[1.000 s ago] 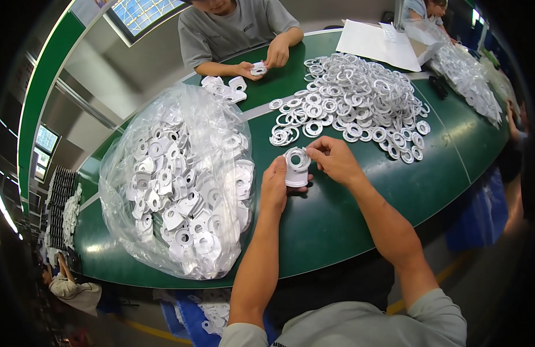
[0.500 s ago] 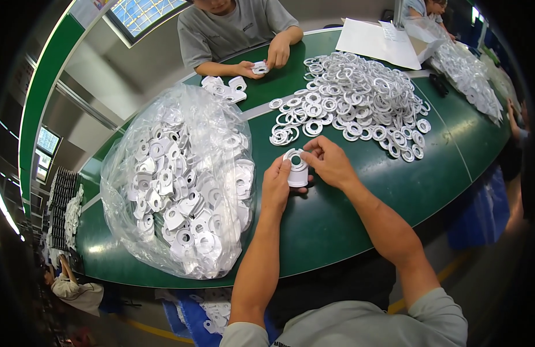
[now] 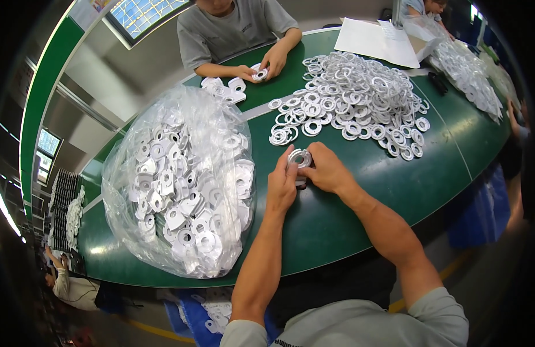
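Between my two hands is a white plastic part with a round, ringed opening [image 3: 299, 158], held above the green table. My left hand [image 3: 282, 182] is closed around its left side, thumb along the front. From the right, my right hand [image 3: 326, 168] grips the same part, its thumb pressed near the ring. The lower body of the part is mostly covered by my fingers. Beyond my hands lies a big heap of white plastic rings [image 3: 360, 98]. To the left, a large clear plastic bag [image 3: 120, 191] stands open, filled with white parts with round holes [image 3: 186, 237].
Across the green table [image 3: 337, 231], a person in a grey shirt [image 3: 233, 34] handles a similar white part beside a small pile of them [image 3: 224, 89]. White paper sheets [image 3: 377, 41], a black object [image 3: 437, 84] and another filled plastic bag [image 3: 467, 69] lie at the far right.
Both my hands have turned the white part, so its ringed end faces up more and its body is now largely hidden. My right hand has closed in on it from the side.
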Demonstrator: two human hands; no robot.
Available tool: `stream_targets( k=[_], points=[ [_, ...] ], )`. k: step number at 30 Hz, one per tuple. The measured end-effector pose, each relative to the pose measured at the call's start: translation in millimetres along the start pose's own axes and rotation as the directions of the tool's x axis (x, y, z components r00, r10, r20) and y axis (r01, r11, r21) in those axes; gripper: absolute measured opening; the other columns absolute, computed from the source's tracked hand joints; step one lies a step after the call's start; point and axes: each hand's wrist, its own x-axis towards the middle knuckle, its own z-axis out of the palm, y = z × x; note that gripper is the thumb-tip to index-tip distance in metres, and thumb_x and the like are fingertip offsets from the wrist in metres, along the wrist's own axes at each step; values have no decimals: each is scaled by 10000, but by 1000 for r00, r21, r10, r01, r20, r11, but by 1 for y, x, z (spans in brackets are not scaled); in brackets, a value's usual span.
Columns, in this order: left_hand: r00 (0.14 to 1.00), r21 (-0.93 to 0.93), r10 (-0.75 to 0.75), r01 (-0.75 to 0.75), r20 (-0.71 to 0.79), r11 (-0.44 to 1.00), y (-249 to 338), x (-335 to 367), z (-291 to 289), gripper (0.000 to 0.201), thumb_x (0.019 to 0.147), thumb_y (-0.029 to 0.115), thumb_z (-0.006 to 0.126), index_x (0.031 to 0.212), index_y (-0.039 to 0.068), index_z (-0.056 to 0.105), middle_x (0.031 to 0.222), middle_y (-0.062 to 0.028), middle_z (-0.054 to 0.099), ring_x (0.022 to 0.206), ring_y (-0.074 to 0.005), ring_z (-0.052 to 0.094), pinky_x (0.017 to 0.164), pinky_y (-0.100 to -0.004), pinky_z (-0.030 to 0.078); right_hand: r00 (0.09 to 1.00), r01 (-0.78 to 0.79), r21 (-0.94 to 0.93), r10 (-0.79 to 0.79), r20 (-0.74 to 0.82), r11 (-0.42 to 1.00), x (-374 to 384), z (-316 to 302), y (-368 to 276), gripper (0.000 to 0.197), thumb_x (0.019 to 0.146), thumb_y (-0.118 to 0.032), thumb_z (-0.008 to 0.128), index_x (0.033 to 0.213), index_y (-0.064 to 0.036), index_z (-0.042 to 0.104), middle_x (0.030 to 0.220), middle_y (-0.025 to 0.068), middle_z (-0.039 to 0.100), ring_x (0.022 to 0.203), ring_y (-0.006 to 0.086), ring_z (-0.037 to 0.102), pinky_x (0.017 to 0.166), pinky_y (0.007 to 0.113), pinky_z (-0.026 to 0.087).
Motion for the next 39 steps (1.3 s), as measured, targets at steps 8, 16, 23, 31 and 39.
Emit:
stream_targets(
  k=[8, 16, 23, 31, 39],
  points=[
    [993, -103, 81, -90, -81, 991, -2, 3, -3, 392, 981, 168, 498, 1331, -5, 479, 1034, -123, 681, 845, -152, 644, 747, -271, 512, 970, 205, -33, -208, -127, 978, 3, 1, -3, 336, 730, -129, 774, 940, 4, 548, 809, 126, 562, 710, 259, 581, 618, 355, 466],
    [992, -128, -121, 117, -24, 985, -1, 4, -13, 292, 964, 163, 527, 1180, -31, 560, 961, -99, 667, 776, -116, 630, 573, -221, 490, 898, -379, 511, 174, 404, 771, 12, -33, 14, 207, 884, -114, 660, 1001, 56, 634, 825, 110, 672, 632, 151, 648, 518, 255, 531],
    [997, -95, -67, 62, -49, 994, -4, 3, -14, 291, 951, 149, 557, 1178, -30, 590, 1033, -90, 658, 914, -124, 602, 814, -243, 476, 854, -453, 504, 196, 483, 735, 9, -26, 13, 169, 903, -114, 634, 963, 37, 588, 776, 104, 649, 631, 161, 651, 562, 272, 551],
    [995, -96, -98, 100, 31, 990, 6, 5, -20, 415, 826, 60, 679, 1203, -2, 516, 1051, -106, 630, 892, -157, 622, 774, -260, 507, 950, -283, 545, 153, 272, 789, 10, -17, 10, 167, 897, -80, 627, 988, 49, 574, 787, 105, 652, 641, 154, 653, 594, 268, 557],
    [964, -328, -214, 256, 159, 910, 13, 4, -18, 438, 805, -47, 645, 1206, 5, 475, 1031, -116, 612, 788, -164, 662, 621, -240, 558, 912, -347, 493, 163, 378, 798, 9, -20, 19, 213, 819, -38, 664, 990, 38, 560, 777, 88, 649, 633, 142, 645, 576, 249, 530]
  ],
)
